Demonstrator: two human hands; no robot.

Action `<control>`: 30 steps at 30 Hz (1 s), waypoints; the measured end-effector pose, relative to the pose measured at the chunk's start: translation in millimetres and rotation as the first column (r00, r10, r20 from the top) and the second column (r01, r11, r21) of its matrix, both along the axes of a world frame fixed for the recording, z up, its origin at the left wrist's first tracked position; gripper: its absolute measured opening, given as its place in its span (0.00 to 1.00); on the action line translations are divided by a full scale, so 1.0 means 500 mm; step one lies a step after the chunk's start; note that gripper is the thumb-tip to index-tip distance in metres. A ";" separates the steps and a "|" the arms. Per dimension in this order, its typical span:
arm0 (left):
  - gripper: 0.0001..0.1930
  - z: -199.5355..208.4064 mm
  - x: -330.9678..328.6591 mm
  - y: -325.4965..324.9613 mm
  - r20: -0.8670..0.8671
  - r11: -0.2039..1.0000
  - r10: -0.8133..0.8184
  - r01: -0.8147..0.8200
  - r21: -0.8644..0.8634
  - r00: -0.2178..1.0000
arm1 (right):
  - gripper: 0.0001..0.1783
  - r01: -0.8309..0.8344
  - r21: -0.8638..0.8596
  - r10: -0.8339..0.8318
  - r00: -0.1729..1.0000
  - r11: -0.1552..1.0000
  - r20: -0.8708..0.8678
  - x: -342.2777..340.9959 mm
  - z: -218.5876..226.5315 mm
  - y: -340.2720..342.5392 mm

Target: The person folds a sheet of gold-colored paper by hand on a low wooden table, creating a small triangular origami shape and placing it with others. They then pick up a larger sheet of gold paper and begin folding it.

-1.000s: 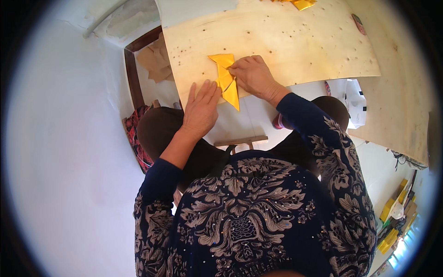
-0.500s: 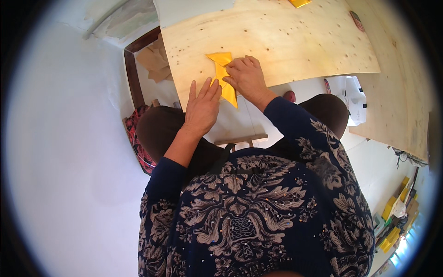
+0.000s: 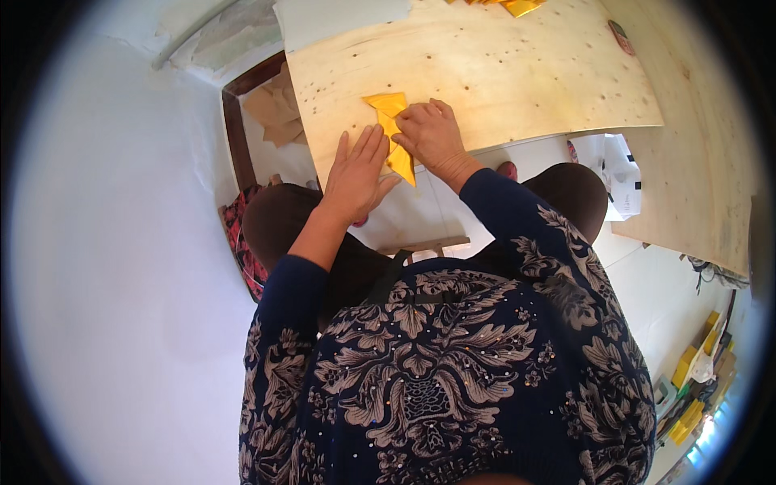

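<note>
A folded piece of shiny gold paper (image 3: 402,166) lies at the near edge of the wooden board (image 3: 501,89), with pointed ends at top and bottom; the lower point sticks out past the edge. My left hand (image 3: 356,178) rests flat along its left side, fingers stretched out and fingertips touching the paper, thumb apart toward the lower point. From the right, my right hand (image 3: 434,137) has its fingers curled and pressed together on the paper's middle. Those fingers cover part of the fold.
More gold folded papers (image 3: 521,6) lie at the board's far edge. A pale sheet (image 3: 339,18) is at the far left, and a small red-and-dark object (image 3: 621,37) at the far right. A white bag (image 3: 622,178) stands below the board. Brown paper (image 3: 276,111) sits left of it.
My left hand has slid slightly up and right along the paper, and its thumb now shows spread out. The right hand stays nearly in place. More gold papers show at the top.
</note>
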State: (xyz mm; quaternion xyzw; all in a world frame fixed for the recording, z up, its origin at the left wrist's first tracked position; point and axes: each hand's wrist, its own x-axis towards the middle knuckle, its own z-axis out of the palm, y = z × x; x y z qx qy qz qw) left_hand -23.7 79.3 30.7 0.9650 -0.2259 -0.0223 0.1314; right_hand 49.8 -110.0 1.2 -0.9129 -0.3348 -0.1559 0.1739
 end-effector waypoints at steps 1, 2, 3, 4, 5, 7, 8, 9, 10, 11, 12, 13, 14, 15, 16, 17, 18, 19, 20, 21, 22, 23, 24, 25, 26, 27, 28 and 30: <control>0.35 -0.002 -0.005 -0.001 -0.011 1.000 -0.002 0.002 0.020 1.000 | 0.14 0.008 -0.010 -0.008 1.000 1.000 -0.017 0.001 0.000 -0.002; 0.35 -0.002 -0.015 0.002 -0.018 0.999 -0.001 0.002 0.041 1.000 | 0.14 0.010 -0.008 -0.010 1.000 1.000 -0.014 0.001 -0.001 -0.002; 0.35 -0.002 -0.019 0.002 -0.081 0.995 0.013 -0.005 0.099 0.997 | 0.14 0.008 0.003 -0.008 1.000 1.000 -0.002 0.001 0.000 -0.001; 0.35 -0.001 -0.018 0.002 0.002 0.997 0.002 -0.003 0.082 1.000 | 0.14 0.013 -0.002 -0.013 1.000 1.000 0.000 0.001 0.001 0.001; 0.36 -0.001 -0.017 0.002 0.025 0.995 0.005 -0.007 0.099 1.000 | 0.14 0.015 -0.002 -0.015 1.000 1.000 0.007 0.002 0.002 0.003; 0.35 -0.002 -0.009 -0.002 0.064 0.995 0.018 -0.024 0.099 0.998 | 0.13 0.021 -0.023 -0.021 1.000 1.000 0.019 0.001 0.004 0.009; 0.34 -0.004 0.000 -0.007 0.085 0.996 0.026 -0.032 0.080 0.996 | 0.13 0.029 -0.046 -0.028 0.999 0.999 0.029 0.004 0.005 0.012; 0.33 -0.008 0.007 -0.012 0.126 0.999 0.021 -0.026 0.037 0.992 | 0.13 0.042 -0.060 -0.039 0.998 0.997 0.050 0.007 0.006 0.014; 0.31 -0.012 0.010 -0.015 0.127 0.999 0.018 -0.024 0.044 0.992 | 0.13 0.041 -0.075 -0.039 0.999 0.996 0.032 0.010 0.006 0.015; 0.29 -0.016 0.011 -0.018 0.149 1.000 0.007 -0.011 0.029 0.989 | 0.12 0.040 -0.079 -0.038 0.999 0.996 0.025 0.014 0.006 0.015; 0.27 -0.020 0.011 -0.017 0.141 1.000 0.001 -0.005 0.023 0.990 | 0.12 0.038 -0.083 -0.037 0.999 0.996 0.016 0.018 0.006 0.017; 0.25 -0.025 0.010 -0.018 0.207 1.000 -0.008 0.008 0.000 0.978 | 0.12 0.018 -0.078 -0.018 1.000 0.997 0.003 0.022 0.006 0.016; 0.23 -0.029 0.008 -0.019 0.243 1.000 -0.009 0.014 -0.017 0.970 | 0.11 -0.005 -0.073 0.004 1.000 0.997 -0.012 0.026 0.007 0.013; 0.21 -0.033 0.007 -0.019 0.244 1.000 0.000 0.004 -0.016 0.970 | 0.11 -0.028 -0.070 0.025 0.999 0.997 -0.036 0.029 0.008 0.008; 0.21 -0.037 0.004 -0.020 0.267 0.999 0.004 0.011 -0.053 0.964 | 0.10 -0.058 -0.068 0.056 0.998 0.996 -0.042 0.031 0.010 0.002; 0.20 -0.039 0.003 -0.021 0.254 0.998 0.015 0.003 -0.070 0.967 | 0.10 -0.087 -0.067 0.083 0.995 0.994 -0.058 0.031 0.013 -0.005; 0.19 -0.040 0.002 -0.022 0.244 0.996 0.014 0.007 -0.087 0.970 | 0.10 -0.108 -0.080 0.102 0.991 0.991 -0.083 0.030 0.016 -0.013; 0.17 -0.041 0.003 -0.023 0.278 0.996 0.019 0.007 -0.091 0.960 | 0.10 -0.156 -0.037 0.155 0.987 0.987 -0.035 0.026 0.019 -0.023; 0.16 -0.040 0.003 -0.024 0.312 0.995 0.016 0.015 -0.097 0.950 | 0.11 -0.203 -0.011 0.203 0.979 0.979 0.002 0.015 0.023 -0.035; 0.15 -0.040 0.004 -0.025 0.343 0.995 0.014 0.022 -0.102 0.939 | 0.11 -0.246 0.015 0.245 0.969 0.969 0.035 0.003 0.025 -0.045; 0.15 -0.039 0.004 -0.026 0.348 0.994 0.013 0.025 -0.104 0.937 | 0.13 -0.273 0.026 0.273 0.962 0.962 -0.004 -0.010 0.026 -0.050; 0.14 -0.038 0.005 -0.027 0.354 0.994 0.014 0.025 -0.106 0.935 | 0.14 -0.296 0.039 0.298 0.954 0.954 -0.044 -0.022 0.025 -0.055; 0.14 -0.036 0.007 -0.026 0.359 0.994 0.011 0.028 -0.105 0.933 | 0.16 -0.317 0.055 0.321 0.944 0.947 -0.083 -0.033 0.024 -0.056; 0.14 -0.034 0.008 -0.025 0.346 0.994 0.010 0.029 -0.108 0.938 | 0.16 -0.301 0.059 0.305 0.948 0.952 -0.091 -0.041 0.022 -0.057; 0.15 -0.031 0.010 -0.022 0.333 0.993 0.008 0.030 -0.110 0.943 | 0.16 -0.284 0.072 0.290 0.951 0.956 -0.109 -0.045 0.019 -0.055; 0.15 -0.029 0.012 -0.019 0.314 0.994 -0.009 0.044 -0.104 0.949 | 0.15 -0.278 0.084 0.286 0.951 0.957 -0.119 -0.049 0.015 -0.053; 0.16 -0.026 0.015 -0.013 0.277 0.989 0.004 0.038 -0.143 0.961 | 0.15 -0.268 0.112 0.281 0.952 0.957 -0.119 -0.051 0.012 -0.050; 0.19 -0.021 0.020 0.002 0.190 0.978 0.009 0.031 -0.204 0.982 | 0.13 -0.222 0.131 0.232 0.970 0.966 -0.068 -0.055 0.004 -0.041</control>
